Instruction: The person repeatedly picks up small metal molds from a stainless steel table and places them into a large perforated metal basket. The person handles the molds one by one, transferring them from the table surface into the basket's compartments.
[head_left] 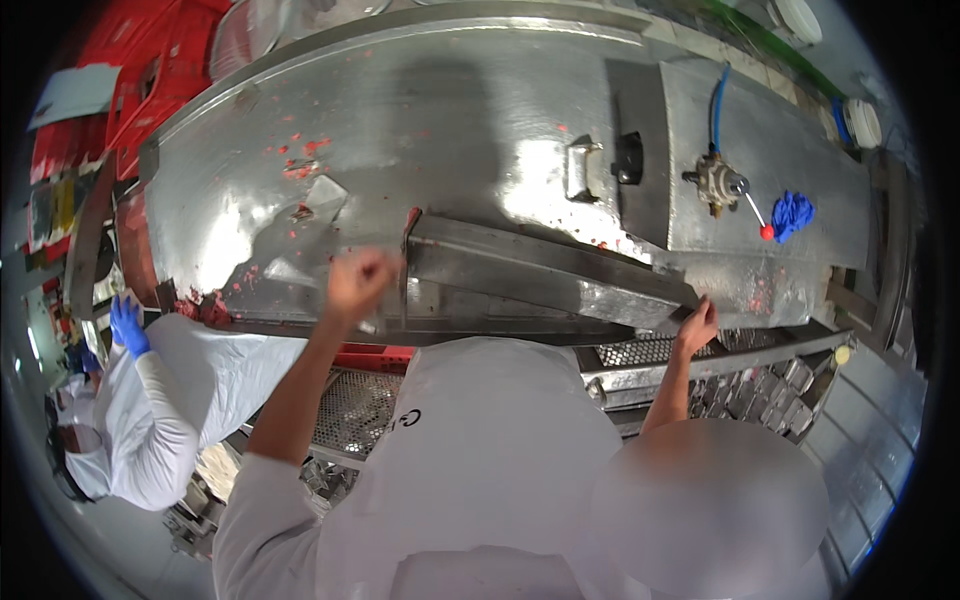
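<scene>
Across the near middle of the steel table (420, 130) a long rectangular metal channel (540, 264) lies at a slant, with a rim and a red smear at its left end. My right hand (699, 324) has its fingers closed on the channel's right end. Just beside the left end is my left hand (360, 286), curled like a fist and a little blurred. Whether anything is inside those fingers is hidden. Both hands are bare.
Red meat scraps (308, 158) dot the table. At right stand a metal valve (718, 184) with a red-knobbed lever and a crumpled blue glove (793, 216). A metal handle (583, 168) is nearer. Red crates (165, 75) stand far left. A blue-gloved co-worker (165, 420) is at left.
</scene>
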